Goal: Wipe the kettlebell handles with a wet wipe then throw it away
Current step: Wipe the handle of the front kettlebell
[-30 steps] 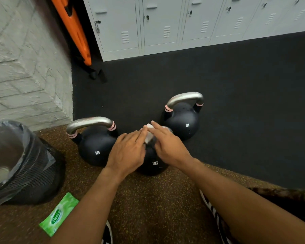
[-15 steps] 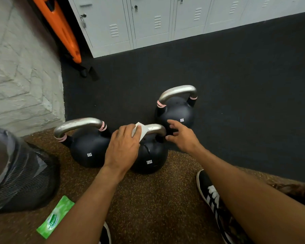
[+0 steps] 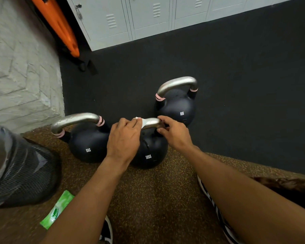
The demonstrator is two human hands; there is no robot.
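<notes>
Three black kettlebells with steel handles stand on the floor. The middle one, marked 12KG point(image 3: 149, 152), has my left hand point(image 3: 124, 140) gripping the white wet wipe point(image 3: 142, 122) wrapped over the left part of its handle point(image 3: 152, 122). My right hand point(image 3: 174, 133) pinches the right end of that same handle with fingers and thumb. An 8KG kettlebell point(image 3: 87, 140) stands to the left, another 8KG kettlebell point(image 3: 177, 106) farther back on the right.
A black mesh bin point(image 3: 23, 175) with a clear liner stands at the left. A green wet-wipe pack point(image 3: 57, 209) lies on the brown floor. White brick wall at left, grey lockers point(image 3: 148, 18) and an orange board point(image 3: 60, 27) behind. My shoes are below.
The wipe went from under both hands to my left hand, now wrapped over the handle's left part. My right hand shifted to the handle's right end and pinches it.
</notes>
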